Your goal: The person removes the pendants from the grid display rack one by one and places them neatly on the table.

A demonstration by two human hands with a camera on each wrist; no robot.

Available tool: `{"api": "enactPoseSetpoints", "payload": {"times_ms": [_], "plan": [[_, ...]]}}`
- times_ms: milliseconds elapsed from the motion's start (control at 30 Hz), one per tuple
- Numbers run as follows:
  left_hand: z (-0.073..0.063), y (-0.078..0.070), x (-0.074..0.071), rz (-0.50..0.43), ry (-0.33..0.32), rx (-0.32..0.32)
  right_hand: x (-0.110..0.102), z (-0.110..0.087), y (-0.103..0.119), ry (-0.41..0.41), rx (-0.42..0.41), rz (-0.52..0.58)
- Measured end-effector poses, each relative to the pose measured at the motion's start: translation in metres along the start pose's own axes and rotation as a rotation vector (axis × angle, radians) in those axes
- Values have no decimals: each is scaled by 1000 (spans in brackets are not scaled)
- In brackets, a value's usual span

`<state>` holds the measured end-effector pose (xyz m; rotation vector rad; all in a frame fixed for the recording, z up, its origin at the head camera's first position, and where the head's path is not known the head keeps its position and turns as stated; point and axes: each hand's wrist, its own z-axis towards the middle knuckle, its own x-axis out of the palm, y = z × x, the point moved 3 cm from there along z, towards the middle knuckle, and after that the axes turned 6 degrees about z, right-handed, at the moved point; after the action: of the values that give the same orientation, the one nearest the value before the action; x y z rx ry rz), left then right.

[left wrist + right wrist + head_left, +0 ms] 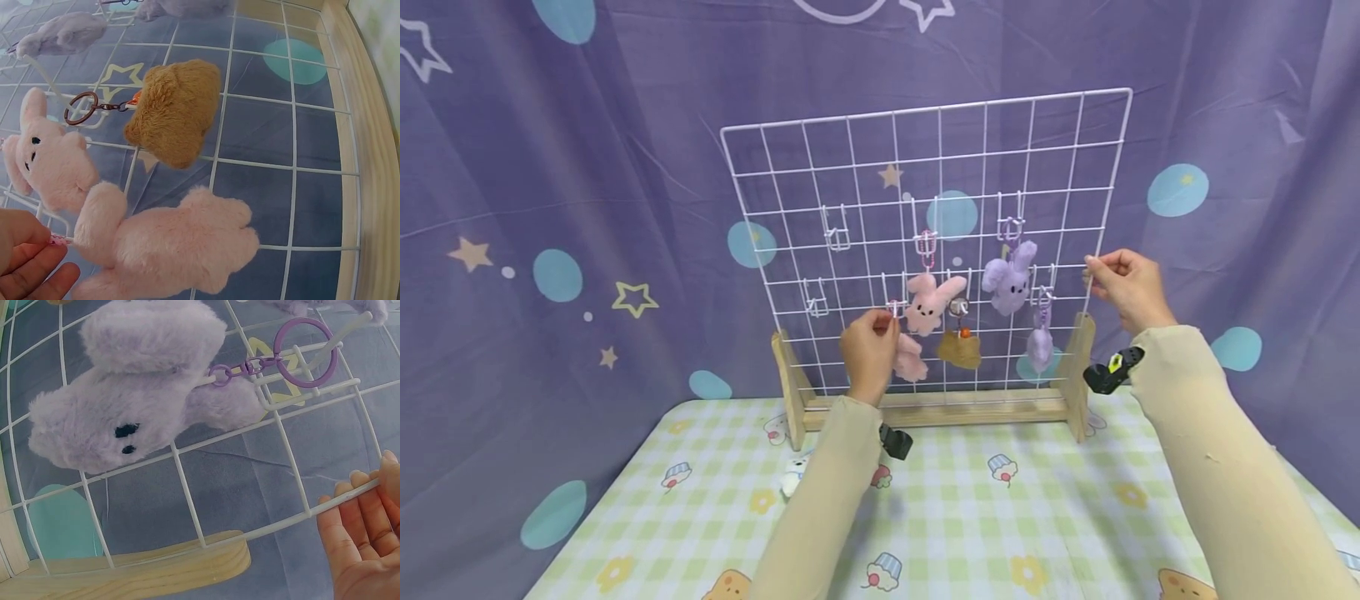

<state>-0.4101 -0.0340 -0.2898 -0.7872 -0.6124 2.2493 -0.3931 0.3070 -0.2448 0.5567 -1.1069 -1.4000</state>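
Note:
My left hand pinches the pink chain of the lower pink plush keychain, close to a hook on the white wire grid. That plush hangs with its back to the left wrist camera. Just above it hangs a pink bunny keychain, and beside it a brown plush keychain on a dark ring. At the grid's right edge, the thumb and fingers of my right hand grip the side wire. Nearest to that hand are a purple bunny keychain and a smaller purple plush.
Two bare white hooks, an upper hook and a lower hook, sit on the grid's left part. A wooden base holds the grid upright on a checked tablecloth. A patterned purple curtain hangs behind.

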Motion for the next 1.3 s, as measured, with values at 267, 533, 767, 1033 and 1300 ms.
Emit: {"api": "enactPoseSetpoints", "payload": {"times_ms": [267,533,767,1033,1300], "plan": [[-4,-3,-6,12,1,43,-1,1,-1,-6,7,-14],[-7,-9,-13,31,-37,115,-1,1,0,-10,10,-16],[-11,-14,-20,19,-67,158,-2,0,0,-11,9,-33],[-18,-21,-30,-1,-80,201,-1,0,1,-14,13,-43],[-22,-28,-40,-31,-76,225,-2,-1,1,-17,15,-55]]}}
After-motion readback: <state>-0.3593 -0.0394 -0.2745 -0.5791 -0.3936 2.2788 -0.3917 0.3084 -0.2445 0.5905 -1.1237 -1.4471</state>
